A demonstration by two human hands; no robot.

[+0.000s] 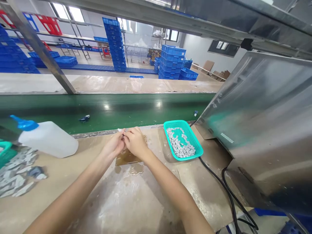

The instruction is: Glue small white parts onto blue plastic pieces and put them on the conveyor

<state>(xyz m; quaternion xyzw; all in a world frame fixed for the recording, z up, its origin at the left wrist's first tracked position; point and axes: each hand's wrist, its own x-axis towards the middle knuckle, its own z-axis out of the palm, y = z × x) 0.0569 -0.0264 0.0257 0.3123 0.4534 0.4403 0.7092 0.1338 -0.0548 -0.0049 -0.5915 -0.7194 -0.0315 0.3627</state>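
Slip-and-drop risk; water likely cause
White-walled room; green belt behind the desk, desk puddled; blue crates stacked beyond; basket of grey pieces at right; wet brown board; left hand and right hand pinched together on a small pale piece over the board, mostly hidden; damp fingers could lose it.

That bottle looks like cloudy, matt plastic, the basket smoother plastic; the big panel gleams like metal, the brown plate glossy with wet.
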